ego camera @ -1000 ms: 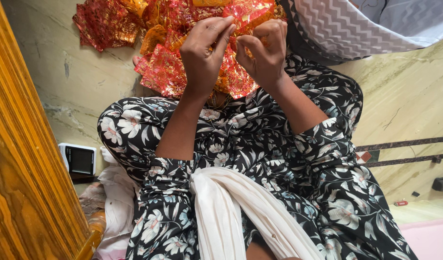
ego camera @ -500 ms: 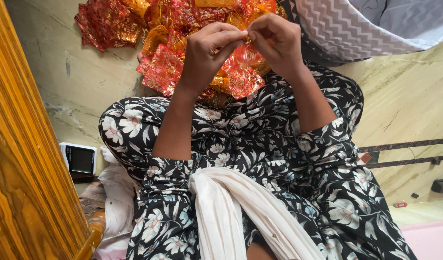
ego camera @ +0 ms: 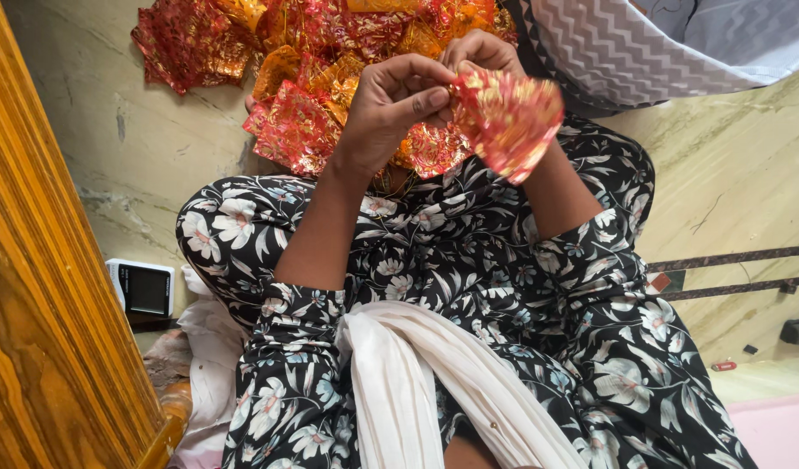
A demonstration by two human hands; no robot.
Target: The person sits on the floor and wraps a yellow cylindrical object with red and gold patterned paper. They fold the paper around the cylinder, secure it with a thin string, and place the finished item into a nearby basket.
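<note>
**Hands pinching a red-gold pouch**

Left hand point(ego camera: 391, 108) is curled, thumb and fingertips pinched on the near edge of a red-gold pouch point(ego camera: 510, 117). Right hand point(ego camera: 479, 54) sits mostly behind the pouch, touching it from the far side; looks like it grips the same edge, but its fingers are largely hidden, so I cannot tell for sure. Pouch is held up in the air above the lap, just over the pile point(ego camera: 312, 78) of similar shiny red and orange pieces on the floor point(ego camera: 139, 165).

Handling, as a guess: pouch looks very light, thin and soft, sheer fabric with a foil-like print; it flops and blurs at the free end. Probably slippery and easy to crumple or snag, not breakable. Best hold is a fingertip pinch at the rim or opening, both sides, as the left hand does now.

Around: person sits cross-legged in a black floral dress point(ego camera: 503, 287), white scarf point(ego camera: 417, 373) down the front. Wooden panel point(ego camera: 43, 287) at one side, small white device point(ego camera: 143, 288) beside it, grey zigzag cloth point(ego camera: 625, 52) near the pile.
</note>
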